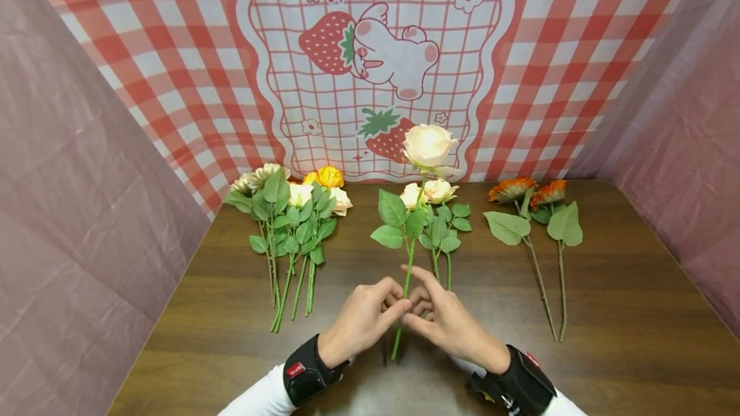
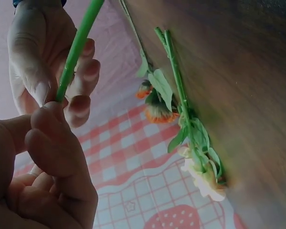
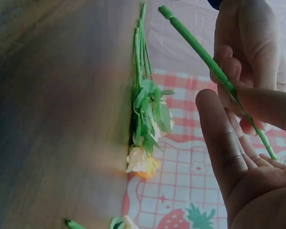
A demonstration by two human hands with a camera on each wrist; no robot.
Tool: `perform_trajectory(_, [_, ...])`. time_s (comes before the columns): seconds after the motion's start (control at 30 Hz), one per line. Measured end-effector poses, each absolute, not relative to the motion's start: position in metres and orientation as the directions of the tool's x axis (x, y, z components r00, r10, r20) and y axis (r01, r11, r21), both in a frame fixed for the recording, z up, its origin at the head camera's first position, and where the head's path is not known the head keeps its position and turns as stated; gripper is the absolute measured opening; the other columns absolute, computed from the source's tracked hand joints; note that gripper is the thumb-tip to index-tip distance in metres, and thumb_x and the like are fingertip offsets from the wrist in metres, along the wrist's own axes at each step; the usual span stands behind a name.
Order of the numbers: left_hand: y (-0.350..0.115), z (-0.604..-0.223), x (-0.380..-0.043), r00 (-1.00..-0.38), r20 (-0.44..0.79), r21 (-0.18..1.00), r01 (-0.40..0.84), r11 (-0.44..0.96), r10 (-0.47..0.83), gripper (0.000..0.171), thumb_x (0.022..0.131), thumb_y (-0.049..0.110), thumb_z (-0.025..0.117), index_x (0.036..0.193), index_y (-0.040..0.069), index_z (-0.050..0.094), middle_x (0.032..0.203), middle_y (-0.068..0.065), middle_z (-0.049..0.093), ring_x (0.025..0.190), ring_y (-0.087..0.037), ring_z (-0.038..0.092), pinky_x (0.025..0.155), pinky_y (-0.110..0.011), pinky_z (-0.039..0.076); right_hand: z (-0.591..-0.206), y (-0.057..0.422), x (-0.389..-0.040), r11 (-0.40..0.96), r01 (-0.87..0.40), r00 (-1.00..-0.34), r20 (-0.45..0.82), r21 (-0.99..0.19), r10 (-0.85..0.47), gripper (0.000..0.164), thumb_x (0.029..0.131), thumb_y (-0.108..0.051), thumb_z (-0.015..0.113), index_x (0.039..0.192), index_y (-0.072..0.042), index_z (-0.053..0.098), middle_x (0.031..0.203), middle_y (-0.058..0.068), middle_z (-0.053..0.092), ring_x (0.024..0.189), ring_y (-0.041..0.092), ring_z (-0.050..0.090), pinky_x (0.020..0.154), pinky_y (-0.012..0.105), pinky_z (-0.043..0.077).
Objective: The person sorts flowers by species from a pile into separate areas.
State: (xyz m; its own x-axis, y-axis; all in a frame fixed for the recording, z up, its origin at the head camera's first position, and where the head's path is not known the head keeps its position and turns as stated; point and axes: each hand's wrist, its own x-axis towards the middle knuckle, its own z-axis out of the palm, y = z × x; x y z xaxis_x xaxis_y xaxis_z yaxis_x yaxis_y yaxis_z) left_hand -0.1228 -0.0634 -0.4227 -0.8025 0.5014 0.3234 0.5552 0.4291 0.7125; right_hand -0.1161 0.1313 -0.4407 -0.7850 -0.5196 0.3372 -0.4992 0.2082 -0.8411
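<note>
A cream rose (image 1: 428, 145) stands upright in front of me, its green leaves (image 1: 392, 209) partway down the stem. My left hand (image 1: 365, 316) pinches the lower stem (image 2: 76, 55) between thumb and fingers. Close against it, my right hand (image 1: 457, 329) is around the same stem with its fingers loosely spread; its index finger reaches past the stem. In the right wrist view the stem's cut end (image 3: 165, 10) sticks out beyond both hands. Behind the held rose, more cream roses (image 1: 439, 191) lie on the table.
On the left of the brown table (image 1: 220, 352) lies a bunch of pale and yellow flowers (image 1: 331, 177) with leafy stems (image 1: 306, 230). Two orange flowers (image 1: 512, 189) lie on the right. A red-and-white checked cloth (image 1: 191, 82) hangs at the back.
</note>
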Motion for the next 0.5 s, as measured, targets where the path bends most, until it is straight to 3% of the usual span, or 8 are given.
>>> perform_trajectory(0.3, [-0.0617,-0.4265,-0.1261,-0.800,0.337,0.657,0.578,0.484,0.497,0.010,0.093,0.019,0.070,0.091,0.011,0.066,0.077,0.001,0.072,0.066,-0.002,0.062,0.062,-0.014,0.047,-0.4448,0.1309,-0.1156,0.169,-0.471,-0.799,0.337,-0.866,-0.499,0.074,0.086,0.016,0.063,0.149,-0.004,0.029,0.086,0.013,0.071,0.072,0.016,0.069,0.057,0.027,0.056])
perform_trajectory(0.5, [-0.0669,-0.4233,-0.1298,-0.793,0.361,0.644,0.592,0.484,0.491,0.008,0.095,0.019,0.067,0.095,0.011,0.067,0.078,0.003,0.072,0.065,-0.002,0.061,0.061,-0.015,0.047,-0.4448,0.1344,-0.1191,0.183,-0.466,-0.810,0.334,-0.866,-0.482,0.071,0.087,0.016,0.062,0.148,-0.003,0.030,0.083,0.008,0.067,0.069,0.021,0.067,0.055,0.026,0.054])
